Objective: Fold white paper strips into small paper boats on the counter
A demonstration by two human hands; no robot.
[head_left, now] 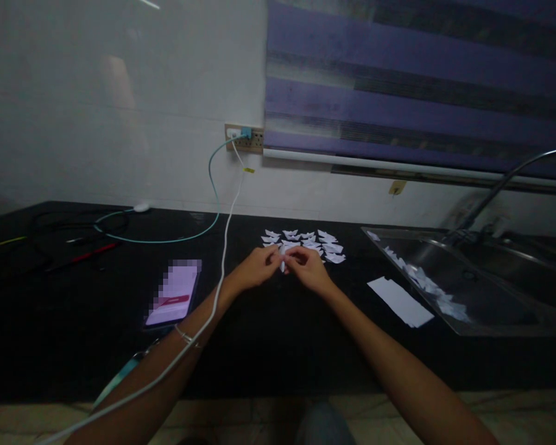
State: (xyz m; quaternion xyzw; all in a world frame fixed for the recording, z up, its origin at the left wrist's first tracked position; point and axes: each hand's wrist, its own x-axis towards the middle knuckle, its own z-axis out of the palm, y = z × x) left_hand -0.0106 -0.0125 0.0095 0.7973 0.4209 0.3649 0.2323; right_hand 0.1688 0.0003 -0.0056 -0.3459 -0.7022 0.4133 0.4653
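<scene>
My left hand [258, 266] and my right hand [308, 267] meet over the black counter [259, 346], fingers pinched together on a small white folded paper piece [283, 262] held between them. Just beyond the hands lies a cluster of several small white folded paper shapes [306, 241]. A thin bracelet circles my left wrist. A white cable [222, 272] drapes across my left forearm.
A lit phone [173, 293] lies left of my hands. White paper sheets [400, 301] rest by a steel sink [463, 284] holding paper scraps. A teal cable [167, 238] and the white one run to a wall socket [243, 137]. Red and yellow pens [92, 251] lie far left.
</scene>
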